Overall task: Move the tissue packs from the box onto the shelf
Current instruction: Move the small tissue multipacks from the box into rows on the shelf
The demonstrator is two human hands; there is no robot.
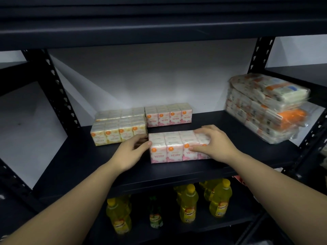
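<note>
Left hand: the left hand (131, 152) is at the left end of the pink-and-white plastic-wrapped block of tissue packs (178, 147), thumb against its upper left corner, fingers curled round the end — they look to be gripping it, though motion blur softens them.
Right hand: the right hand (215, 143) lies over the block's right part, fingers bent across the top and thumb pressed on the front face, so it has hold of that pack.
Pink block: it stands flat on the black metal shelf (230, 163), near the front edge, held between both hands.
Second pink block: another pink-and-white wrapped tissue block (169, 114) stands behind it by the white back wall (141, 76), apart from the held one.
Yellow blocks: a yellow-and-white wrapped tissue block (117, 135) sits just left of the held pack, with one more of the same (120, 113) behind it.
Right side: a tall stack of white and orange packs in clear plastic (267, 106) occupies the shelf's right end, well apart from the hands.
Below: yellow plastic bottles with yellow caps (187, 204) stand on the lower shelf, a small green bottle (155, 213) among them.
Frame: a black perforated upright (58, 89) rises at the left.
</note>
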